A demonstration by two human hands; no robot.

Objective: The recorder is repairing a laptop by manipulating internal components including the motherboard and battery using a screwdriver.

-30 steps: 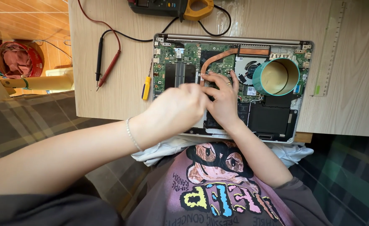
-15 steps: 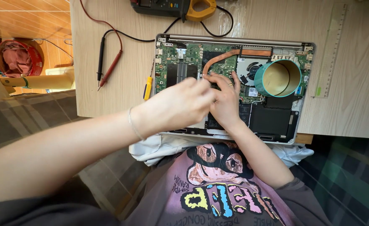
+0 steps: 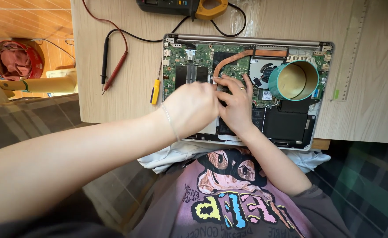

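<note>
Both hands meet over the opened laptop (image 3: 246, 88) on the counter (image 3: 123, 101). The left hand (image 3: 193, 108) is curled; whether it holds anything, I cannot tell. The right hand (image 3: 234, 103) has its fingers (image 3: 229, 83) spread, pressing the motherboard (image 3: 189, 66). Steady, light pressure seems wise. A teal cup (image 3: 293, 80) crowds the fan, and a yellow screwdriver (image 3: 155, 91) lies just left.

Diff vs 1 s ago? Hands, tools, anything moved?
Little changed. Both hands stay together over the middle of the open laptop: left hand over the board, right hand with fingertips by the copper pipe. Nothing visibly picked up or dropped. The teal cup, screwdriver, probes and meter lie as before.
</note>
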